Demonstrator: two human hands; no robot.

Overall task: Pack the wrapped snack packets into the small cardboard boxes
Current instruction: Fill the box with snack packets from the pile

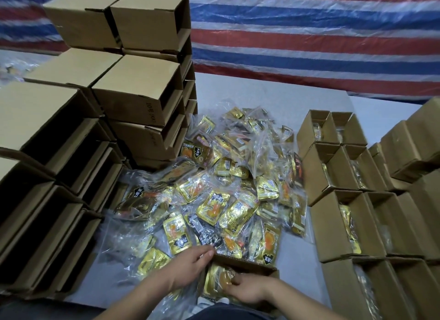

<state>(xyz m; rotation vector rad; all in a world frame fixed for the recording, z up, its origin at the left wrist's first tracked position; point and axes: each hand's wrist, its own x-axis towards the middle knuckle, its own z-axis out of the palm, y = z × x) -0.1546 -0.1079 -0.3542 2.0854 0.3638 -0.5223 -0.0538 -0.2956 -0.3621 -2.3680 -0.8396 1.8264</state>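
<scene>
Two hands work at a small open box in front of a heap of snack packets.

The left hand rests on the far left corner of the near box, its fingers nearly straight and relaxed along the rim, grasping nothing. The right hand is inside this box, its fingers curled on a gold packet that lies in the box. Just beyond the box, a big pile of wrapped packets covers the grey floor in the middle. On the left stand stacks of empty boxes, lying on their sides. On the right, rows of filled boxes stand open with packets inside. A striped tarp hangs at the far side.
</scene>
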